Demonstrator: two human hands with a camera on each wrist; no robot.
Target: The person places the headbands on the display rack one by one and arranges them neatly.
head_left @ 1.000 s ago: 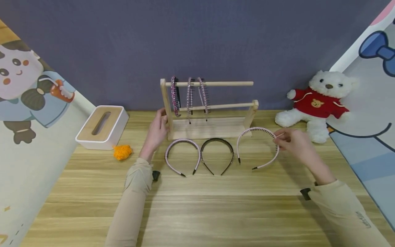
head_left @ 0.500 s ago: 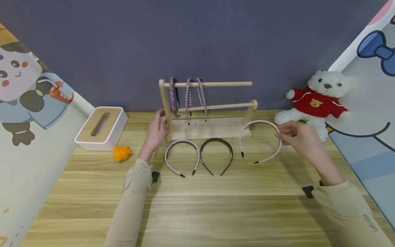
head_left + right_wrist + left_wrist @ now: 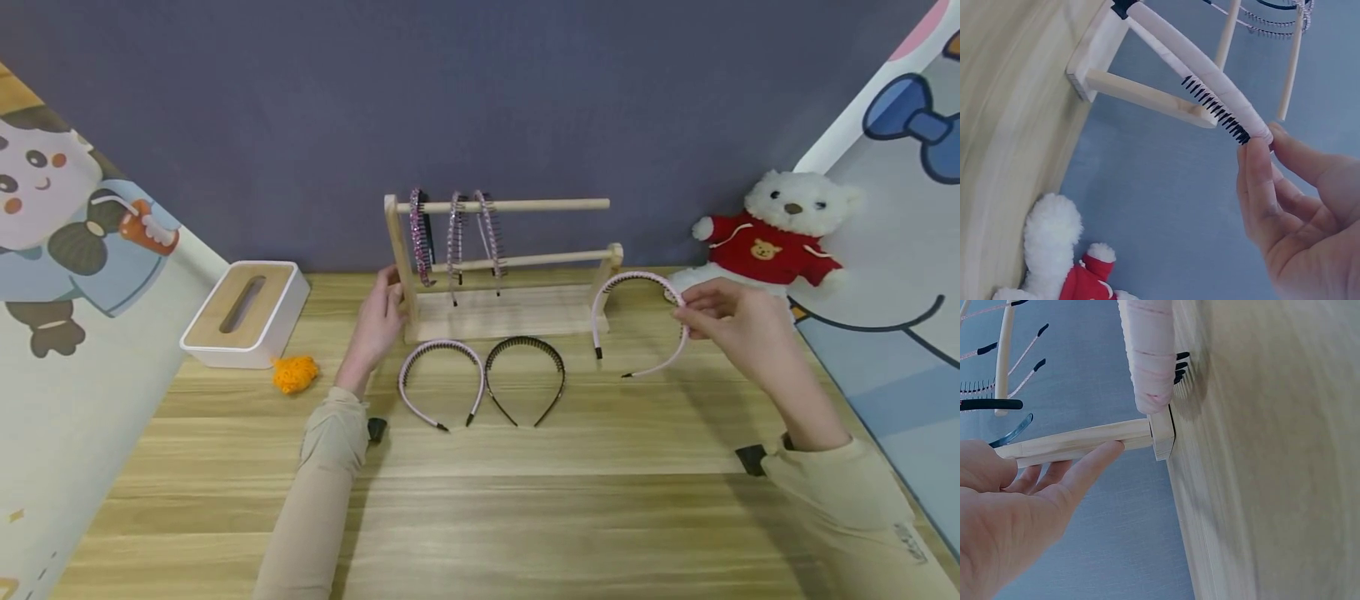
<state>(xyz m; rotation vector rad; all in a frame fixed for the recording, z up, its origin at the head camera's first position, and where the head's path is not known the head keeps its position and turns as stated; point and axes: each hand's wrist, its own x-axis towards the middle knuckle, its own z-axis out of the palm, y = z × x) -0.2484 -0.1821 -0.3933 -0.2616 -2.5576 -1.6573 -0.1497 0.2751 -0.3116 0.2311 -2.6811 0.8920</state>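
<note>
Three headbands hang on rack; pink headband and black headband lie unhung on tabletop. Right hand pinches second pink headband, aloft near rack's right end, not yet hung. Left hand grips rack's left post.

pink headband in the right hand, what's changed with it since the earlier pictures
The right hand, pinching the pink headband as before, has carried it upward and slightly right in the head view. The left hand stays at the wooden rack; the hung headbands and black headband stay put.
</note>
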